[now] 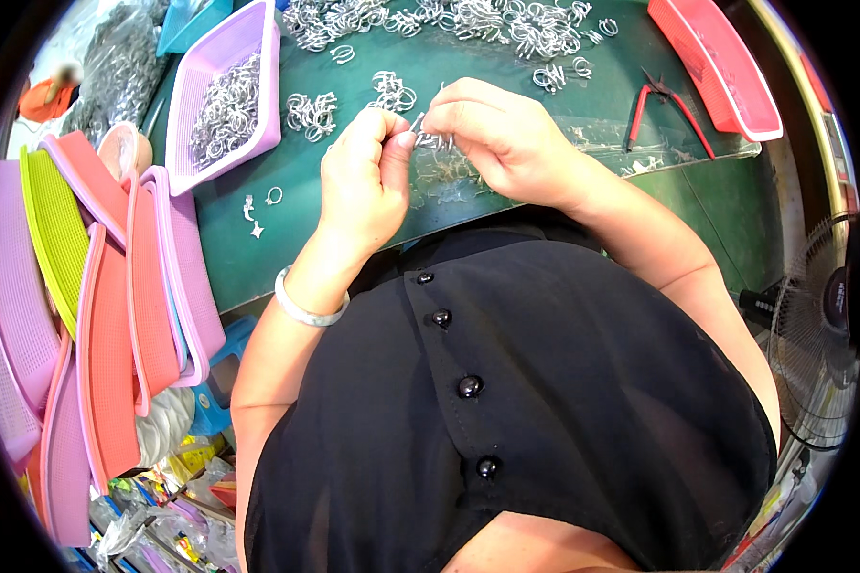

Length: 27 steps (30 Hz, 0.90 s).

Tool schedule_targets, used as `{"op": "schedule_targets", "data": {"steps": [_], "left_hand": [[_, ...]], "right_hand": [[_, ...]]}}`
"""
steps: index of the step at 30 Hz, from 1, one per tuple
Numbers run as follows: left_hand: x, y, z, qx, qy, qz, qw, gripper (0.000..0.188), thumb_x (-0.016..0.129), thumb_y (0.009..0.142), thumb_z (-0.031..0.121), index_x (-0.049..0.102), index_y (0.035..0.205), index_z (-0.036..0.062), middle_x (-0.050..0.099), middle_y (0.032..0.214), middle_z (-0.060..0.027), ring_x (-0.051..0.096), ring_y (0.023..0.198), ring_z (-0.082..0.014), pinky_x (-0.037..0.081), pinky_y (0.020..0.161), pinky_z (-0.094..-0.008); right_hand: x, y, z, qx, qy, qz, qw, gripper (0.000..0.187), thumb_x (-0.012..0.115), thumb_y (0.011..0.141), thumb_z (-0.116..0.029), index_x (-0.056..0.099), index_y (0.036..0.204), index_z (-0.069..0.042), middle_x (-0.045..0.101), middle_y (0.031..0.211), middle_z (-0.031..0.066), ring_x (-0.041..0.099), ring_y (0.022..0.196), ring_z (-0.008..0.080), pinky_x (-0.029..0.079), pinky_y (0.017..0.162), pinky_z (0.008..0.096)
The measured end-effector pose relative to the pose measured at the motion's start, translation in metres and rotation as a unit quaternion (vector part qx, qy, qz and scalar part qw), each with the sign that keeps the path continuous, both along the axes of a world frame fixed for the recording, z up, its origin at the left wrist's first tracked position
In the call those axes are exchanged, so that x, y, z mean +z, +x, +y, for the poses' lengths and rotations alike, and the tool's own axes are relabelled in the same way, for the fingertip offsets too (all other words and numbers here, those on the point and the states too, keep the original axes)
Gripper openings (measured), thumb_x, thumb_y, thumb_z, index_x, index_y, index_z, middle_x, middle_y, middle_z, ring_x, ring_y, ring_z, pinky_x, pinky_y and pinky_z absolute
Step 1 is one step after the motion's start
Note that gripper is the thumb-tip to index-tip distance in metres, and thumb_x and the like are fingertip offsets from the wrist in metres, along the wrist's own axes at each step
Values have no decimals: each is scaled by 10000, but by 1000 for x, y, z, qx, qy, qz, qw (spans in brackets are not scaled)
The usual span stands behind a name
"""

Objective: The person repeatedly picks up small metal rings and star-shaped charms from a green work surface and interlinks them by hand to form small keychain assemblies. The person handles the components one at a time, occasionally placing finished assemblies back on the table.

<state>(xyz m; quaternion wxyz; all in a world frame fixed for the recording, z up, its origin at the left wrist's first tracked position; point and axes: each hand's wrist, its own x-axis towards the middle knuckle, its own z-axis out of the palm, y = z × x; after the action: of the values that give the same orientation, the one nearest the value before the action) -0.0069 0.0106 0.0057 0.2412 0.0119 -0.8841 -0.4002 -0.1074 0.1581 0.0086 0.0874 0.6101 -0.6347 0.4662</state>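
Note:
Small silver rings (436, 141) sit between my two hands above the green table (354, 205). My left hand (365, 181), a pale bangle on its wrist, pinches at their left side with thumb and forefinger. On the other side my right hand (506, 138) has its fingers closed around the rings. How many rings each hand holds is hidden by the fingers. Just beyond lie a small cluster of silver rings (392, 93) and, to its left, another ring cluster (312, 115). A single ring (274, 196) and a star-shaped piece (257, 230) lie apart at the left.
A lilac basket (271, 95) of silver pieces stands at the left. A large ring heap (487, 24) spreads along the far side. Red-handled pliers (639, 116) lie right, near a red basket (766, 119). Stacked coloured baskets (110, 363) crowd the left; a fan (812, 334) stands right.

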Motion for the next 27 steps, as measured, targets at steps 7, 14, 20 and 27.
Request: {"op": "schedule_targets", "data": {"steps": [7,14,20,27], "left_hand": [[-4,0,-9,-33,328,-184,926,136,525,880,121,540,799,12,593,745,-59,567,659,-110,470,604,-249],[3,4,-10,-99,438,-153,880,89,544,869,86,564,841,4,584,766,-36,556,678,-104,470,645,-234],[-4,2,-16,-66,310,-133,939,87,580,846,82,570,830,-3,575,753,-10,534,664,-75,442,601,-211],[-11,1,-12,-67,508,-181,839,101,564,859,118,574,801,35,560,682,-4,549,620,-97,443,573,-210]], "right_hand": [[-5,-3,1,-5,37,-127,991,213,513,746,91,574,920,-15,571,865,86,573,751,192,468,645,277],[-6,-5,0,47,58,-382,921,143,492,843,21,568,964,16,574,807,12,527,690,59,458,647,200],[-2,-3,1,17,34,-136,990,200,513,753,87,573,917,-10,579,841,71,569,716,168,461,629,256],[-1,1,-2,-1,16,3,1000,248,526,687,112,565,903,-4,570,866,109,583,763,263,474,637,304]]}}
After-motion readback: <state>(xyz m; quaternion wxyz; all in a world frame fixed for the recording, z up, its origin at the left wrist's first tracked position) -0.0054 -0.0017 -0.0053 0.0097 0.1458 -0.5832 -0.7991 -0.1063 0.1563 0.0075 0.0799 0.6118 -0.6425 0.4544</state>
